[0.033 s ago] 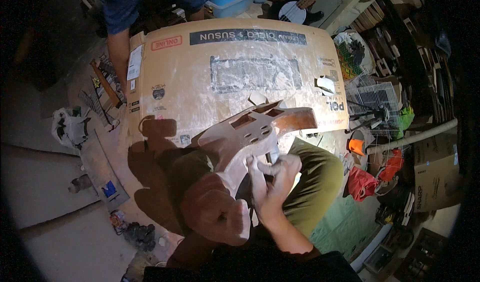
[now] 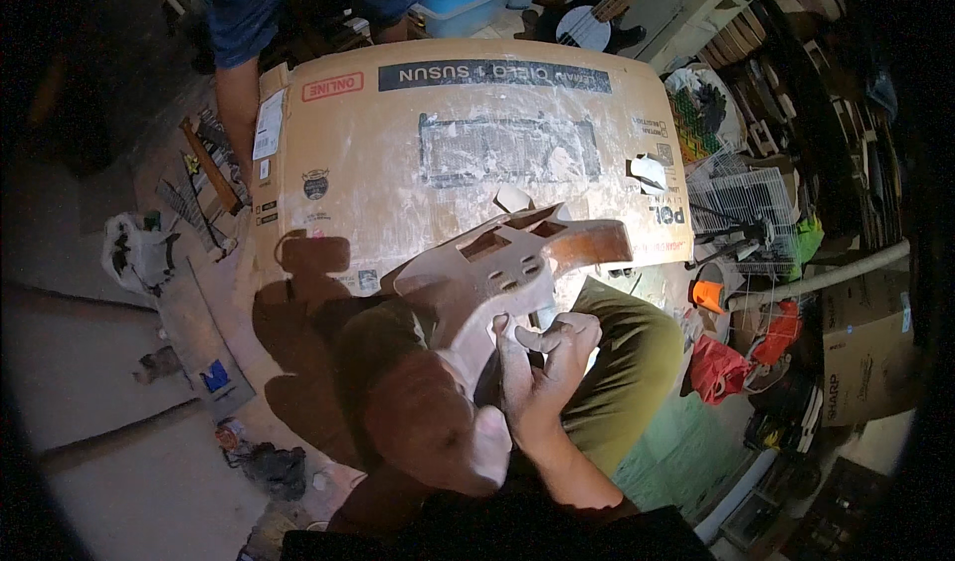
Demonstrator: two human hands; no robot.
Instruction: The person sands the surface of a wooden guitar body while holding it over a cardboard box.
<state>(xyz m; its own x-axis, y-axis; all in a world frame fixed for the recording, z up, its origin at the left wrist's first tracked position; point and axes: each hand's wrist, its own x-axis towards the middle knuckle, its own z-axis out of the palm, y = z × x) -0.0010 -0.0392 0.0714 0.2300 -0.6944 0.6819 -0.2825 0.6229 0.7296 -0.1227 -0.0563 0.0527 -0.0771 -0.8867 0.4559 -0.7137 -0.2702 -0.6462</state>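
Note:
A bare, dusty electric guitar body (image 2: 443, 278) with cut-out cavities and holes in its face lies tilted across my lap, one brown horn pointing right. My right hand (image 2: 542, 367) is closed at its near right edge, the thumb pressed against the rim and the other fingers curled. Close to the camera, my left hand (image 2: 428, 422) looks like a dusty, closed fist over the body's near end. It is blurred by motion, and whatever its fingers hold is hidden. The trousers on my knees (image 2: 637, 372) show under the guitar body.
A flattened cardboard sheet (image 2: 348, 173), streaked with white dust, lies ahead. Another person's arm (image 2: 237, 108) reaches down beyond its left edge. To the right are a wire rack (image 2: 746, 208), an orange piece (image 2: 708, 295), a red bag (image 2: 718, 367) and a cardboard box (image 2: 865, 352).
My left hand has shifted slightly right and is now smeared by motion. The guitar body and my right hand have hardly moved.

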